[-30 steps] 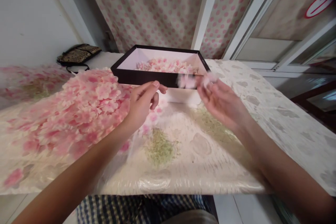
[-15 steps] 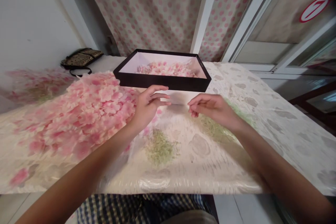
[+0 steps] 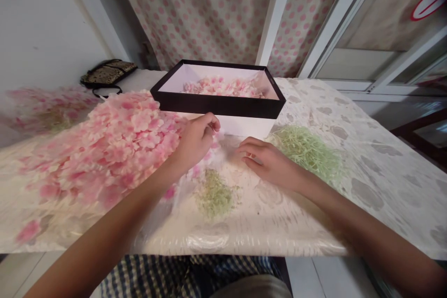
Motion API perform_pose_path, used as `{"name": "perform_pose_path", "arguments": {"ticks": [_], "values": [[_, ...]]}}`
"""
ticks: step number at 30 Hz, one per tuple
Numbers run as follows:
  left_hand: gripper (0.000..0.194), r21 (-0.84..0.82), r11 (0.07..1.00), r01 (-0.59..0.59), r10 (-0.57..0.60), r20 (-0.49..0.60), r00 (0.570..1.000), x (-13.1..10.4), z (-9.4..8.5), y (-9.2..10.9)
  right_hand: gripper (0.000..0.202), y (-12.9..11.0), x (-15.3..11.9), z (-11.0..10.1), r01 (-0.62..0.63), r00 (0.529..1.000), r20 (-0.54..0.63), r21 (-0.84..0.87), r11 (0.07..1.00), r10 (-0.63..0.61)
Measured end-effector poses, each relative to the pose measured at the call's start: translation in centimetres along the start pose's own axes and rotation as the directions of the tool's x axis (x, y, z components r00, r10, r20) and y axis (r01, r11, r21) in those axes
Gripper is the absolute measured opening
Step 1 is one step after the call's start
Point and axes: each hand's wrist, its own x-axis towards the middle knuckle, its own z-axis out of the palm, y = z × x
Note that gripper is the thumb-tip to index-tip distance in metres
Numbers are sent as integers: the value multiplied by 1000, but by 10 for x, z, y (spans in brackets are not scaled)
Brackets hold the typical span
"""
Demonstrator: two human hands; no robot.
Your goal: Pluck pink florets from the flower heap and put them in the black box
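Observation:
Just in front of the black-rimmed box (image 3: 220,106), my left hand (image 3: 199,136) has its fingers curled together; what they hold, if anything, is hidden. My right hand (image 3: 260,157) is lower and to the right, its fingers apart with nothing seen between them. Pink petals (image 3: 228,87) lie inside the box, whose lower front is white. A large heap of pink petals (image 3: 122,139) spreads to the left of my left hand. Green shredded strands (image 3: 309,151) lie right of my right hand, and a smaller green clump (image 3: 214,193) sits nearer the front edge.
A patterned cloth under clear plastic covers the table (image 3: 366,167). At the back left lies a snakeskin-patterned bag (image 3: 110,72) with a black strap. A dotted curtain (image 3: 209,9) hangs behind the box. One loose pink petal (image 3: 28,231) rests near the front left.
My left hand's fingers have curled in from an extended pose. My right hand has moved down and slightly left, its fingers now spread. More of the box's white front and the right green strands shows.

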Motion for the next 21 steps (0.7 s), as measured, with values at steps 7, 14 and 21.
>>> {"name": "perform_pose_path", "arguments": {"ticks": [7, 14, 21], "values": [[15, 380, 925, 13, -78, 156, 985, -4, 8, -6, 26, 6, 0, 4, 2, 1000, -23, -74, 997, -3], [22, 263, 964, -27, -39, 244, 969, 3, 11, -15, 34, 8, -1, 12, -15, 1000, 2, -169, 985, 16], [26, 232, 968, -100, 21, 321, 947, 4, 1, -15, 41, 8, 3, 14, -7, 998, 54, -165, 986, 17]]}}
